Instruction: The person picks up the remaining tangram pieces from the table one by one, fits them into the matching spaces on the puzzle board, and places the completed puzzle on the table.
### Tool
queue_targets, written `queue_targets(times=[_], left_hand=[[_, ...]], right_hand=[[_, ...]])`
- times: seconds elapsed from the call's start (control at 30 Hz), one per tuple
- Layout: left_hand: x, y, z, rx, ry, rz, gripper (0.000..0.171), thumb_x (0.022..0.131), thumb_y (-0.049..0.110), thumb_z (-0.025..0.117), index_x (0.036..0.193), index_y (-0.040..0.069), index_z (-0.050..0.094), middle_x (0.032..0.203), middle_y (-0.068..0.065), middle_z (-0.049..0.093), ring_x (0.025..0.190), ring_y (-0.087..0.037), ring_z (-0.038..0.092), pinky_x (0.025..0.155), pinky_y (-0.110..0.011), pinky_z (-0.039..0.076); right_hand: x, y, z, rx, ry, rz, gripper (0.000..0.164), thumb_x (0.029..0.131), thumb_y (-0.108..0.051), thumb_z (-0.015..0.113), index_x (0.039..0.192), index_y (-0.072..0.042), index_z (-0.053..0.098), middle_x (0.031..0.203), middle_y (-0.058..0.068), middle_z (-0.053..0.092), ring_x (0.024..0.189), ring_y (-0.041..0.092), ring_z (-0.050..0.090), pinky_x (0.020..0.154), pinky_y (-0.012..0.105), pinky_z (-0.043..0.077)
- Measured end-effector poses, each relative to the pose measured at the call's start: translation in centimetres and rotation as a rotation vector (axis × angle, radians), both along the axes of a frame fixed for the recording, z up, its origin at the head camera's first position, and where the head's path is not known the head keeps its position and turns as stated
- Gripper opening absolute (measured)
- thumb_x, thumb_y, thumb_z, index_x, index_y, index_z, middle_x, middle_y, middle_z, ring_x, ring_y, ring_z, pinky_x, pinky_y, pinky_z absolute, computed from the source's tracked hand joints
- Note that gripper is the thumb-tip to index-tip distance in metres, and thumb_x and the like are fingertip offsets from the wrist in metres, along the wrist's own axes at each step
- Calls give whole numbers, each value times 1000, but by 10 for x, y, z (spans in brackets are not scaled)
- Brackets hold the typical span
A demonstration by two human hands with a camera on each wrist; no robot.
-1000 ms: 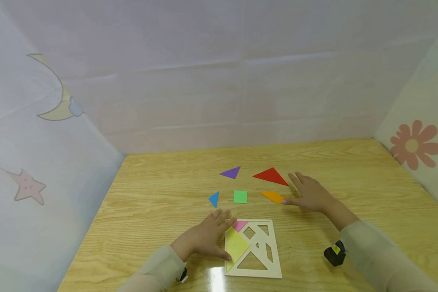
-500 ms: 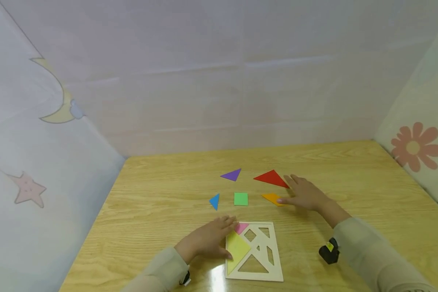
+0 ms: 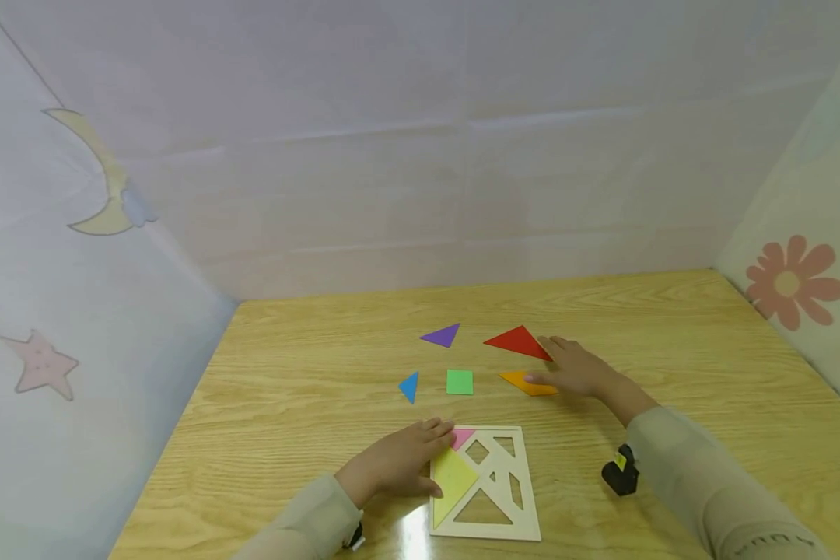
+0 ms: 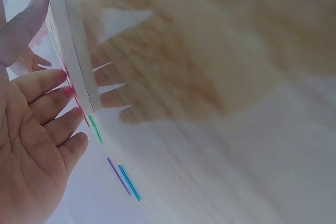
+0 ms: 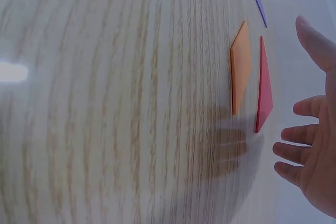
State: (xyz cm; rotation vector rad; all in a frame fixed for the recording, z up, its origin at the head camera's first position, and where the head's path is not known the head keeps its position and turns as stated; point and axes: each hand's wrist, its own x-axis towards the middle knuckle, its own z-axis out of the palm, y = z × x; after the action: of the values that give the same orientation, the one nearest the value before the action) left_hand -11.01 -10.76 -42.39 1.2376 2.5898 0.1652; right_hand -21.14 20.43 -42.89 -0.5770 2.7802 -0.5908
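Note:
In the head view my left hand (image 3: 395, 460) rests on the left edge of a pale wooden tangram board (image 3: 490, 531), fingers extended. A yellow triangle (image 3: 453, 476) and a pink piece (image 3: 464, 437) sit in it; its other cutouts are bare. My right hand (image 3: 579, 369) reaches over the orange parallelogram (image 3: 514, 379), its thumb above that piece and its fingers by the right tip of the red triangle (image 3: 516, 342). The right wrist view shows a gap between this hand (image 5: 315, 145) and both pieces; the fingers hold nothing.
A green square (image 3: 460, 382), a blue triangle (image 3: 409, 386) and a purple triangle (image 3: 442, 336) lie flat beyond the board on the wood-grain table (image 3: 287, 373). Fabric walls with a moon, star and flower print enclose the back and sides.
My right hand has moved left, so its thumb now covers part of the orange parallelogram and its fingers reach the red triangle's tip. The left hand stays on the board, its fingers drawn slightly nearer.

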Motion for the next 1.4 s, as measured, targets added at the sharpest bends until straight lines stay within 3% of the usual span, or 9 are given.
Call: queue_targets(times=[0.4,0.6,0.87,0.97,1.07,1.2,1.4], left_hand=[[-1,1,-3,-9,-8,4,74,74,43,62,132,5,34,138,-6,26,125,-22,24,102,-29,20],[0,2,-2,-6,-15,3,74,74,42,62,132,5,34,138,-7,26,125,-23,23,102,-30,20],[3,4,3,-2,-64,39,74,73,40,64,132,5,34,139,-7,24,126,-22,21,102,-29,20],[4,4,3,6,-84,50,76,73,42,63,132,4,34,139,-7,24,126,-22,20,101,-29,21],[4,3,3,20,-99,54,78,72,45,61,132,3,33,139,-8,23,127,-22,19,101,-28,22],[4,4,2,22,-92,50,77,73,45,60,131,2,34,139,-10,23,126,-24,20,101,-28,22],[5,7,1,3,-87,65,74,74,42,62,131,2,35,139,-10,23,126,-23,20,100,-28,23]], right_hand=[[-9,-7,-3,-25,-33,4,92,76,-61,47,130,11,25,130,30,28,117,45,24,94,56,22],[-15,-9,-7,-59,-53,-8,87,79,-51,52,129,14,23,129,31,28,118,45,25,96,54,21],[-23,-10,-13,-91,-35,0,78,80,-43,55,127,14,28,124,30,37,112,42,35,92,52,28],[-25,-11,-14,-88,-20,-9,70,82,-37,55,125,13,33,120,28,42,107,40,41,90,51,32],[-28,-13,-15,-73,-9,-19,59,82,-31,56,121,11,40,109,22,51,92,32,49,80,44,40],[-31,-16,-15,-33,18,-26,52,81,-26,58,116,10,45,99,17,54,78,26,48,69,38,42],[-32,-20,-14,33,58,-39,54,83,-24,56,120,13,40,115,29,44,101,40,43,86,49,37]])
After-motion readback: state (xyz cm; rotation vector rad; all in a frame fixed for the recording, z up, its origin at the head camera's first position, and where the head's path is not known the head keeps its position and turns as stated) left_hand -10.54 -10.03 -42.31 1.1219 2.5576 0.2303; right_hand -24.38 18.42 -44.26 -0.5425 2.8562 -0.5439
